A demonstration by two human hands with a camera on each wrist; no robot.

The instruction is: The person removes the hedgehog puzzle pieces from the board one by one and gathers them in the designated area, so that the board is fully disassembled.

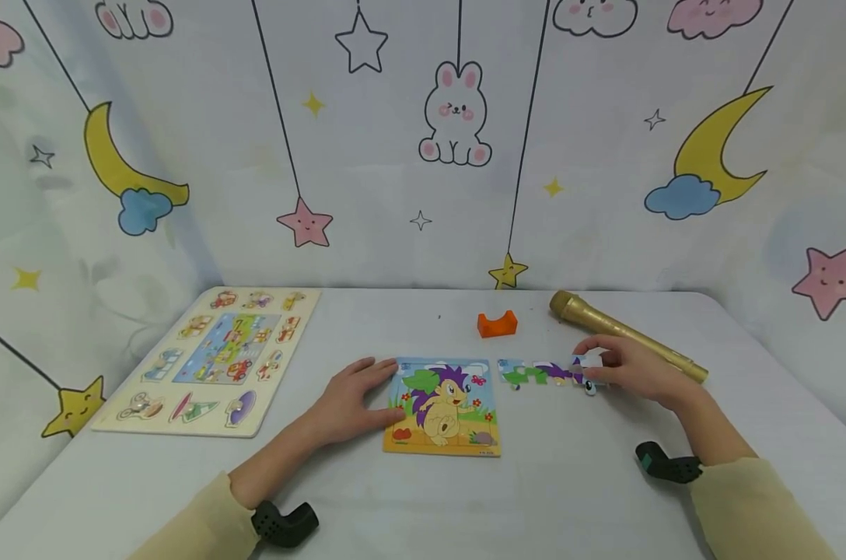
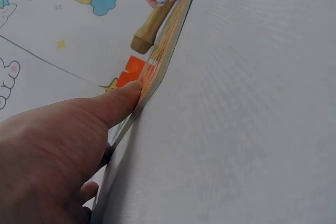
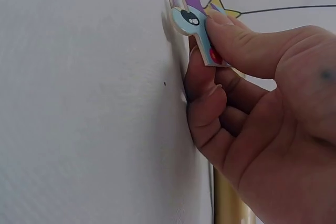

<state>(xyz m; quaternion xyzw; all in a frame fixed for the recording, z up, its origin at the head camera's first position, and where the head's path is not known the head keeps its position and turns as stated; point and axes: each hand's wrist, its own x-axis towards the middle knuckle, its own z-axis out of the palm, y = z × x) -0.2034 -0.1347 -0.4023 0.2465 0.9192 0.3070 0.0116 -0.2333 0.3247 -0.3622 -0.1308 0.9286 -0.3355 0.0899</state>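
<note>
A square hedgehog jigsaw puzzle (image 1: 442, 404) lies flat on the table in the head view. My left hand (image 1: 351, 400) rests at its left side, the fairly straight thumb touching the board near its edge and a finger reaching the upper left corner. In the left wrist view the thumb (image 2: 123, 100) lies along the board's edge. To the right, my right hand (image 1: 622, 367) pinches a light blue puzzle piece (image 3: 200, 30) with a dark oval and a red spot, between thumb and fingers. A row of joined pieces, green (image 1: 517, 375) and purple (image 1: 552, 372), lies beside that hand.
A large wooden peg board (image 1: 131, 421) with picture pieces lies at the table's left. An orange notched block (image 1: 498, 324) stands behind the puzzle. A gold microphone (image 1: 626, 333) lies diagonally just behind my right hand. A printed curtain hangs behind the table.
</note>
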